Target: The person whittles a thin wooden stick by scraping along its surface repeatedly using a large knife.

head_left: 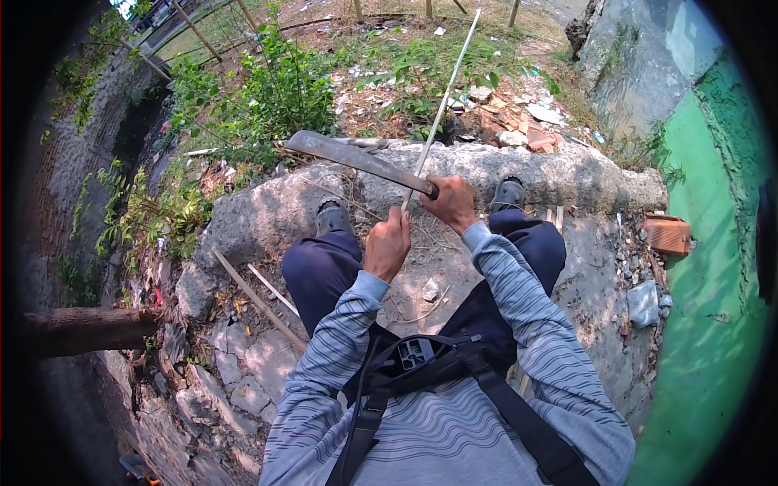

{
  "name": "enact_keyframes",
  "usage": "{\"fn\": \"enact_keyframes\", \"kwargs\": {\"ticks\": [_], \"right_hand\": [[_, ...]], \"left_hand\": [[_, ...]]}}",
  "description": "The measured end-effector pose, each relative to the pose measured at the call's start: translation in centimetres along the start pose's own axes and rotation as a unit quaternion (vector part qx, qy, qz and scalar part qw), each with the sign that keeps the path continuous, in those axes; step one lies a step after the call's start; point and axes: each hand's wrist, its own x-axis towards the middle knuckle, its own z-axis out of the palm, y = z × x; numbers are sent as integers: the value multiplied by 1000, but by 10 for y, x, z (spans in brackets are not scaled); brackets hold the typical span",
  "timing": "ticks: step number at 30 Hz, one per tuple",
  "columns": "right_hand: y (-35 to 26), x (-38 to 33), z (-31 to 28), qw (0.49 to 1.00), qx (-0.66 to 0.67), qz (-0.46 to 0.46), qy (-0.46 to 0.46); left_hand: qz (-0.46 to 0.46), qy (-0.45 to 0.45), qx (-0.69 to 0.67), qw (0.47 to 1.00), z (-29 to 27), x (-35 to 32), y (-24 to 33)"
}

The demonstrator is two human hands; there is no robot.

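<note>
My left hand [387,243] is closed around the near end of a long thin pale stick [442,105] that slants up and away toward the top of the view. My right hand [450,200] grips the dark handle of a machete [348,155]. Its wide grey blade reaches out to the left and crosses the stick just above my left hand. Both hands are held over my knees, above a rough concrete ledge [559,170]. My two dark shoes [332,215] rest against that ledge.
Green weeds [267,89], rubble and broken bricks [519,130] lie beyond the ledge. Cut sticks [259,300] rest on the stone slabs at left. A log [81,330] juts in at far left. An orange brick [666,233] and a green wall [705,308] stand at right.
</note>
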Motion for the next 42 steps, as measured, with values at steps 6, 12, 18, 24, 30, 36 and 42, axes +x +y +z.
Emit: {"fn": "enact_keyframes", "kwargs": {"ticks": [6,12,18,24,30,36,42], "right_hand": [[13,17,7,994,70,72,32],[6,5,5,998,57,-4,16],[27,34,-17,986,84,144,9],[11,6,5,992,116,18,34],[-1,13,-9,994,86,60,-10],[-7,11,9,902,418,102,-33],[-5,15,-4,849,493,182,-51]], "left_hand": [[11,-5,-39,999,4,1,-3],[8,-11,-58,998,-2,0,-3],[7,-50,-39,998,0,-7,0],[8,-32,-48,998,2,4,-2],[-33,-25,-130,991,-1,8,4],[-97,-57,-245,963,5,16,-14],[-98,-142,-393,903,9,14,-13]]}}
